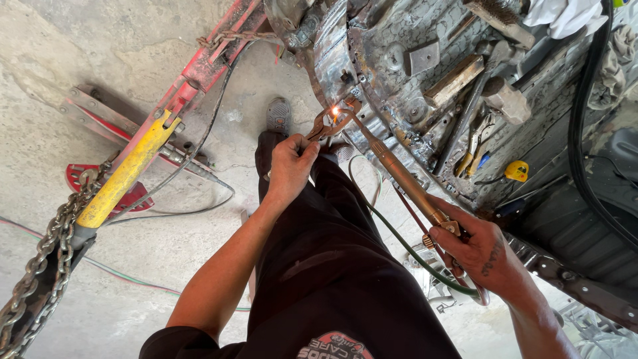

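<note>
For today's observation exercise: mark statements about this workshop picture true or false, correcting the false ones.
1. The right hand holds a torch. True.
2. The left hand holds a hammer. False: it grips pliers.
3. A flame burns at the torch tip. True.
4. The chain lies on the right. False: it is at the left, beside the yellow bar.
5. A green hose runs toward the right hand. True.

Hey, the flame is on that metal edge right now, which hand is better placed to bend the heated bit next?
Probably the left hand. It grips the pliers, whose tips sit right by the flame on the metal edge. The right hand is far back, holding the torch.
</note>
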`<state>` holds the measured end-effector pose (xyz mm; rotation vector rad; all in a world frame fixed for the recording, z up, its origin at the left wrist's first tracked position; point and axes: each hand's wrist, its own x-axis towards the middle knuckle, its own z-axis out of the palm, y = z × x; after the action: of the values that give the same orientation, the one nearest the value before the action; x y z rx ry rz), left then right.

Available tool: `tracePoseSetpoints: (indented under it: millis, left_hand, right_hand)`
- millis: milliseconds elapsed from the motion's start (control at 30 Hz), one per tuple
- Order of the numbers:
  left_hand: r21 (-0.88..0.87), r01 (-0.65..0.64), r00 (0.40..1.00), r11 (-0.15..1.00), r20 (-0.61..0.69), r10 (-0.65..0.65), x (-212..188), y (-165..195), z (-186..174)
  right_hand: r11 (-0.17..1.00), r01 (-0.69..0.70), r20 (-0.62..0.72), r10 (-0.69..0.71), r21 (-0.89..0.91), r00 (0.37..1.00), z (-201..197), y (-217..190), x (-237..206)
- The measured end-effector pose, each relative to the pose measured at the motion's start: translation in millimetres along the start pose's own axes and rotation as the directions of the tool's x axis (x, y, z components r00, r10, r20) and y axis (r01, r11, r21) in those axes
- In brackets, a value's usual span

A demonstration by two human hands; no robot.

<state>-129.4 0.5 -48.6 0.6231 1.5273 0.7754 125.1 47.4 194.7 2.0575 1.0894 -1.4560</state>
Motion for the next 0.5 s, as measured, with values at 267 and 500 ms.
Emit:
tracePoseSetpoints:
  millis: [267, 500]
  left_hand:
    - [-0.017, -0.002, 1.000, 1.000, -0.002, 0.002, 1.5, -1.3, 0.3]
    - [-0.003, -0.050, 0.999, 0.999, -0.019, 0.050, 3.2, -4.2, 2.0]
  right_hand:
    - [0.999, 0.003, 0.005, -0.004, 0.033, 1.000, 0.1, 1.5, -1.7]
    - [0.997, 0.034, 0.018, -0.035, 0.069, 0.999, 1.3, 3.8, -1.7]
